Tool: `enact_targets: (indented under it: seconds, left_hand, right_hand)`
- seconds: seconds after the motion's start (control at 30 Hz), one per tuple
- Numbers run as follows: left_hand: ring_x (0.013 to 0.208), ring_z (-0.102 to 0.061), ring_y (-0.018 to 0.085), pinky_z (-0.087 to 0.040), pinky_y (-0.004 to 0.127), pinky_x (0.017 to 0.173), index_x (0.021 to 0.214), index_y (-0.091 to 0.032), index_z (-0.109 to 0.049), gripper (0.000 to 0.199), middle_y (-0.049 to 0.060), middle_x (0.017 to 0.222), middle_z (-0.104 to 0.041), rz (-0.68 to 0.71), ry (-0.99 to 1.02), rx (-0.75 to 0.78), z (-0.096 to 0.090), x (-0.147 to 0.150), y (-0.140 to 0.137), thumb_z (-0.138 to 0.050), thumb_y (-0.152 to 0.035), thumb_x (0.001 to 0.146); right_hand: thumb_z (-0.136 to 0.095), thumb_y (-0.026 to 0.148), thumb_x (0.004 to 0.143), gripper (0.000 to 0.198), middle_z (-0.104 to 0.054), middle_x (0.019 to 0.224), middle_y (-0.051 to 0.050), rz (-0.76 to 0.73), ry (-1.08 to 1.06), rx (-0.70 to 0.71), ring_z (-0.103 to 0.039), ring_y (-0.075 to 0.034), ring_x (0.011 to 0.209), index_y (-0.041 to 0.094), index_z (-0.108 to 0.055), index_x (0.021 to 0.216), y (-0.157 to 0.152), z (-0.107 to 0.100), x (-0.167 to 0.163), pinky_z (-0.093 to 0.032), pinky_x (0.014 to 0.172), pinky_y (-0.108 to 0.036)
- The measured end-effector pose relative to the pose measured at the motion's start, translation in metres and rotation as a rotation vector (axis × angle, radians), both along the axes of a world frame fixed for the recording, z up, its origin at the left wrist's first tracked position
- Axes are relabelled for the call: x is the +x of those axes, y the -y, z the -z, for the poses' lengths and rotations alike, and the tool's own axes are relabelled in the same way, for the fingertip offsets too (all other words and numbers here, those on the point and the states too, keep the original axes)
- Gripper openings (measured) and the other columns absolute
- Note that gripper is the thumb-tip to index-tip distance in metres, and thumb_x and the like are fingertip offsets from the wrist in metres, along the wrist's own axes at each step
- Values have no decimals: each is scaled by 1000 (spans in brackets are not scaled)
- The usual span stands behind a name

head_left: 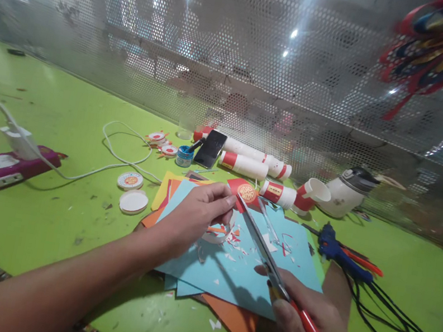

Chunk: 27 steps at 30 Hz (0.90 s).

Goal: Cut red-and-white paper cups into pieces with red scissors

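Note:
My left hand (200, 213) pinches a piece of red paper (236, 187) with a round gold emblem, above the blue sheets. My right hand (303, 310) is wrapped around a pair of scissors (264, 251) with red handles. Their long metal blades point up and left, and the tip reaches the edge of the red paper by the gold emblem. Below my hands, light blue paper sheets (227, 286) lie over orange and yellow ones, strewn with small red and white scraps. A curled white paper strip (218, 238) is partly hidden under my left hand.
A blue glue gun (338, 253) with black cables lies at right. White-and-red paper tubes (245, 165), a phone (210, 149), a blue jar (184, 156), a paper cup (310, 195) and a kettle (342, 194) stand behind. A purple power strip (12, 168) and white cable are at left.

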<state>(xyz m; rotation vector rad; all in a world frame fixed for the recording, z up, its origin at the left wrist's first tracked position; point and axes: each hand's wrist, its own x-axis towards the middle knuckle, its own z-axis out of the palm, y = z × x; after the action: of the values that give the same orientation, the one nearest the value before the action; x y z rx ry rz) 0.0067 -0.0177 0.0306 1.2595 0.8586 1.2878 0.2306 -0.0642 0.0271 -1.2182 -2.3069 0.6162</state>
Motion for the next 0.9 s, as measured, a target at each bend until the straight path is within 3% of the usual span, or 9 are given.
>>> enact_targets:
  seconds: [0.33, 0.5, 0.67, 0.9]
  left_hand:
    - [56, -39, 9, -29, 25, 56, 68, -17, -50, 23, -4, 61, -46, 1, 17, 3, 2, 1, 0, -49, -27, 88]
    - [55, -39, 8, -29, 23, 55, 67, -17, -48, 23, -4, 61, -46, 16, 40, -11, 1, 2, 0, -50, -28, 88]
    - [55, -39, 9, -30, 24, 56, 65, -17, -48, 24, -4, 60, -45, -8, 40, -17, 1, 2, 0, -50, -27, 87]
    - [54, -37, 8, -29, 24, 56, 65, -16, -48, 23, -4, 58, -44, -8, 73, -39, 2, 3, 0, -51, -26, 85]
  right_hand:
    - [-41, 50, 92, 41, -48, 48, 6, 65, -52, -32, -47, -11, 42, 21, -66, 108, 4, 1, -4, -40, 47, -22]
    - [-39, 55, 91, 42, -59, 60, 2, 92, -88, 16, -54, -14, 53, 24, -66, 104, 7, 2, -7, -42, 51, -21]
    - [-34, 57, 92, 48, -47, 45, 7, 116, -29, -78, -48, -11, 39, 22, -64, 106, 8, 1, -8, -36, 44, -22]
    - [-34, 58, 92, 50, -50, 48, 5, 141, -38, -122, -48, -10, 40, 19, -64, 107, 8, 3, -9, -36, 42, -21]
